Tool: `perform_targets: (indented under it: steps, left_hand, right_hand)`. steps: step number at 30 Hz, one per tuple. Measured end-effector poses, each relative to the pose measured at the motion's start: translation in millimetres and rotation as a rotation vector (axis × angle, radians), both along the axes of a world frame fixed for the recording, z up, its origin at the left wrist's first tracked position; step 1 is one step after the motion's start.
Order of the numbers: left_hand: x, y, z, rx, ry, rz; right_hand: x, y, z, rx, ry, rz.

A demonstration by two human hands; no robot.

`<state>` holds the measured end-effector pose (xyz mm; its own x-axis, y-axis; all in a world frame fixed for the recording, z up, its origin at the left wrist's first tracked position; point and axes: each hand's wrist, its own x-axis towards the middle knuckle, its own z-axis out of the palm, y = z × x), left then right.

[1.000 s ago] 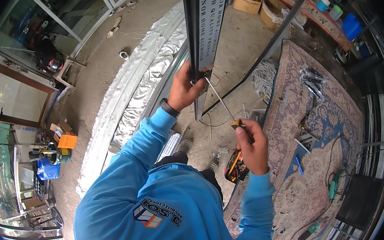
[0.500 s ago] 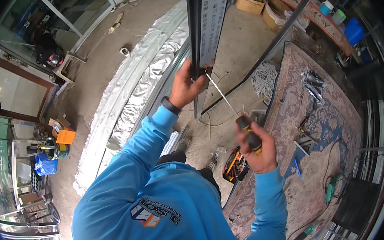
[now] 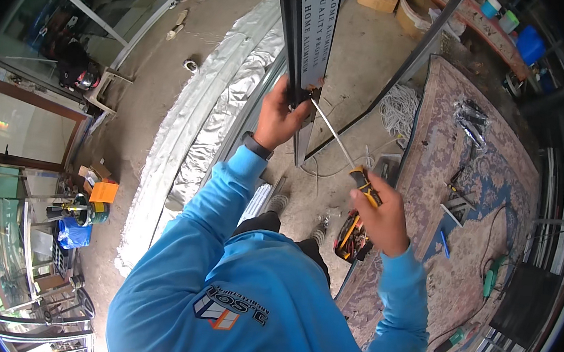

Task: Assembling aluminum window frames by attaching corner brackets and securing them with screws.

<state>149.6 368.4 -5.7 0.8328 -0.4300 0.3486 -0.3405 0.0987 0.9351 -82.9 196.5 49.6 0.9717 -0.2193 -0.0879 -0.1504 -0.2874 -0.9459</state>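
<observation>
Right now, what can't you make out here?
All in the head view:
Yellow-and-black-handled screwdriver: its tip, too small to tell.
Left hand: part of its fingers, hidden behind the tall dark metal profile.
That profile's upper end: cut off by the top edge.
Open dark tool container: its smaller contents, too small to identify.

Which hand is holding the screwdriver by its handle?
The right hand, wrapped around the handle of the screwdriver. The left hand, with a black band at its wrist, holds the tall dark frame piece.
</observation>
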Motion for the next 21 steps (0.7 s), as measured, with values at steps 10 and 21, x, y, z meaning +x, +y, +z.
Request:
perform_targets:
  steps: [10, 21]
  left_hand:
    - [4.5, 0.4, -8.1, -0.026, -0.078, 0.003]
    - [0.5, -3.9, -9.1, -0.116, 0.010, 0.028]
  right_hand:
    - [0.1, -4.5, 6.9, 0.576, 0.222, -0.049]
    - [-2.2, -1.6, 6.3, -0.091, -0.144, -0.020]
